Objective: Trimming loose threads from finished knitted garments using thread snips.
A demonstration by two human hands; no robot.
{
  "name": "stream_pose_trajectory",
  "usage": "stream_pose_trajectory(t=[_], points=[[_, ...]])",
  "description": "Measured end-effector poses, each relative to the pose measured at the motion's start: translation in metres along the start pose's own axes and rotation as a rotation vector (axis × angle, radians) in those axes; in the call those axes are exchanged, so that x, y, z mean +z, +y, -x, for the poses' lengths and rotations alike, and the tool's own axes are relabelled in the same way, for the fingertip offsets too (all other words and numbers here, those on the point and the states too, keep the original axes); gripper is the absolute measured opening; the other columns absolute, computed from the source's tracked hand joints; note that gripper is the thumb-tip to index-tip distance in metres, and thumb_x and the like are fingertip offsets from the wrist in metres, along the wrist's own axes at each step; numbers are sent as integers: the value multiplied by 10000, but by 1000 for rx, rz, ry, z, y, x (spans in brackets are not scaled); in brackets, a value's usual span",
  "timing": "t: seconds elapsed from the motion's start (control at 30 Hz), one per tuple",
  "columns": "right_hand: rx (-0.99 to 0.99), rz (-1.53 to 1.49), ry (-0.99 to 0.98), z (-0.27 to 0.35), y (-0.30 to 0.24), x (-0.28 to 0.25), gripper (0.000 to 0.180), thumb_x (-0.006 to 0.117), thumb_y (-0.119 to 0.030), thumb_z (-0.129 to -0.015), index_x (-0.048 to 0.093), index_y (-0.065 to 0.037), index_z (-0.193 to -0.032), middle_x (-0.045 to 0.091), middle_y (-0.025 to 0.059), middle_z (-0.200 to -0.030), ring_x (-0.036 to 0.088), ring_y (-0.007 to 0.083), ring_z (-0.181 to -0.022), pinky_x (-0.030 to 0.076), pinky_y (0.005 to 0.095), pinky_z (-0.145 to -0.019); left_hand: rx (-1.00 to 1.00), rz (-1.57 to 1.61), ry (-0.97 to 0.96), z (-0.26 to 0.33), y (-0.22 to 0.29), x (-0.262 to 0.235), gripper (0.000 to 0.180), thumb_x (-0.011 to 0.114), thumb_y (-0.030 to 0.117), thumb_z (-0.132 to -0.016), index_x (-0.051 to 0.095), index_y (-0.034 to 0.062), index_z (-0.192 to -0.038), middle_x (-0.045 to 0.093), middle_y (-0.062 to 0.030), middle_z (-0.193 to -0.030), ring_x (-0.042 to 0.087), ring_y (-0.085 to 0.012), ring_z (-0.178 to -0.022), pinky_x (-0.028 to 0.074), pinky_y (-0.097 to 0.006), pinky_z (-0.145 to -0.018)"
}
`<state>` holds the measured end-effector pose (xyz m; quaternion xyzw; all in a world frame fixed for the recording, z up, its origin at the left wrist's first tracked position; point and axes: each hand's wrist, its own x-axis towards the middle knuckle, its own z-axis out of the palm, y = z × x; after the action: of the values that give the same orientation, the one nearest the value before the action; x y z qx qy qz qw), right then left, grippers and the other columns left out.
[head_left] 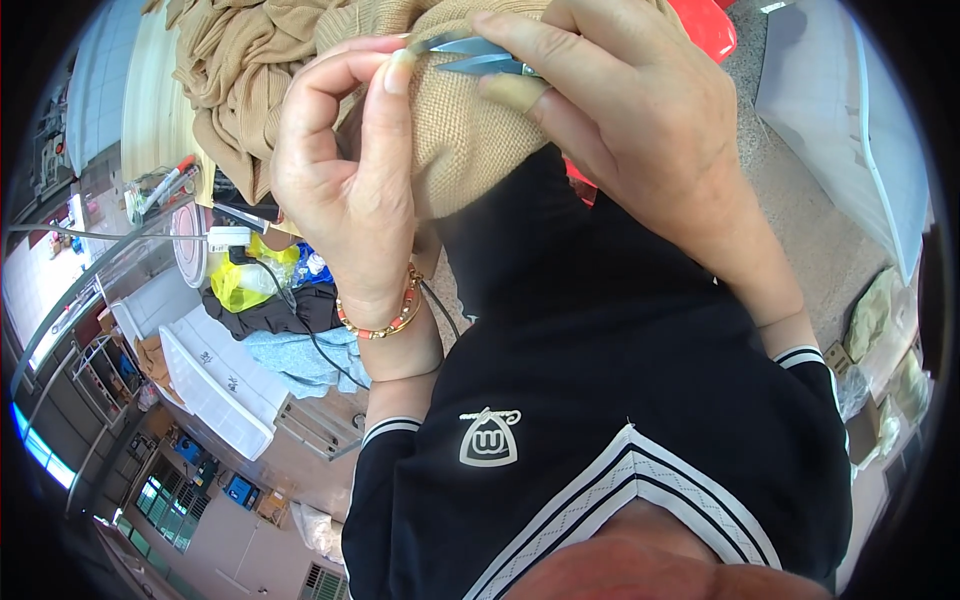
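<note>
A tan knitted garment (465, 125) lies bunched in front of me at the top of the head view, its folds spreading to the left. My left hand (345, 165) is over it, thumb and forefinger pinched together; whatever is between them is too small to make out. My right hand (635, 115) grips a pair of thread snips (485, 64) between thumb and fingers. The snips' blades are parted and point left, close to my left fingertips. Part of their handle is hidden by my right hand.
Part of a red plastic seat (705, 25) shows at the upper right, near a pale translucent panel (830, 140). To my left are a plug (230, 238) with a dark cable, a yellow plastic bag (240, 288), light blue cloth (305, 360) and a white plastic bin (215, 395).
</note>
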<state>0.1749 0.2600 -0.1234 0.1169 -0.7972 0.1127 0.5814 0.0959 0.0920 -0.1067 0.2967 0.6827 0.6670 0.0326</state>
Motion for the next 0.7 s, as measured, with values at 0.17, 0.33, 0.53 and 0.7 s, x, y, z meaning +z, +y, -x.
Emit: stream_pose_trajectory(t=[0.17,0.33,0.53,0.7], points=[[536,-144,-563,-42,-21,-29,298,735,-120,-749,683,-84,-1040,526,43,-776,597,217,-682,472,326,-530,-14,34,1,2,-3,-4,53,631,-21,-935,617,-32,-985,659,-97,-1089,617,-105,-959,507,-226,-848],[-43,54,36,6,8,21,277,722,-117,-749,686,-83,-1022,526,45,-774,600,214,-678,475,324,-532,-38,66,-8,3,-1,-3,60,627,-34,-933,618,-32,-992,638,-109,-1115,625,-120,-967,511,-231,-857],[-48,130,-5,-5,6,17,223,673,-120,-753,680,-69,-970,536,42,-792,609,208,-701,478,317,-539,-54,90,-1,3,0,-2,54,620,-36,-937,615,-48,-989,613,-114,-1139,631,-122,-954,517,-240,-866],[-118,143,-22,-27,2,3,202,655,-129,-743,673,-52,-928,566,37,-834,620,204,-784,494,313,-598,-71,109,-2,1,-1,-3,47,608,-45,-939,614,-55,-985,605,-113,-1139,629,-119,-947,517,-240,-864]])
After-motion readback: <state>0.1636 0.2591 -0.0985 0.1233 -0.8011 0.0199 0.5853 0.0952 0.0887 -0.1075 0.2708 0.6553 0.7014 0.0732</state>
